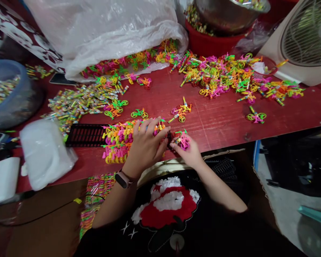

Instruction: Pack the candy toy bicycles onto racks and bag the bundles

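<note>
A black slotted rack (85,135) lies along the table's near side, its bare slots at the left. Small colourful plastic toy bicycles (117,142) stand packed in rows on its middle part. My left hand (146,146), wearing a wristband, rests over the right part of these rows with its fingers spread. Just beyond the rack's right end, my right hand (189,153) pinches a pink toy bicycle (184,141) with green and yellowish bits on it. Fingers partly hide the grip. Loose toy bicycles (181,113) lie just behind my hands.
A heap of toy bicycles with candy tubes (222,76) lies at the back right, by a fan (307,35). Loose candy tubes (85,98) are piled left, near a blue basin (24,92). A white bag (104,28) spills more bicycles. The table's front edge is close.
</note>
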